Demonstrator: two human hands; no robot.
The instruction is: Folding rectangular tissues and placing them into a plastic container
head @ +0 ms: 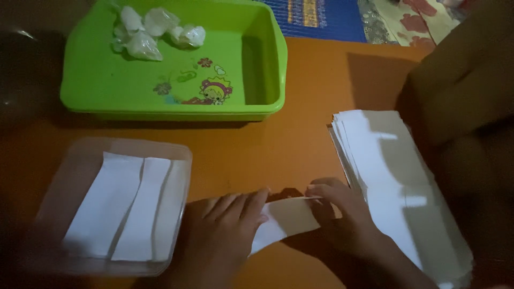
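Between hands, paper strip point(284, 220) long axis left-right; both hands' fingers point(321, 194) pinching it.

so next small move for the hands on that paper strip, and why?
Probably press the fold flat: both the left hand and right hand pinch a half-folded white strip, and folded strips already lie in the clear tray.

Surface: table point(321, 80). Far left stands a tub point(267, 64) with small wrapped packets point(152, 32) in its far left corner. Nearer, at left, a shallow tray point(182, 152) holds folded paper strips point(126, 206) side by side. At right lies a paper stack point(396, 182). Between tray and stack, left hand point(225, 235) and right hand point(342, 214) rest on one paper sheet point(284, 219).
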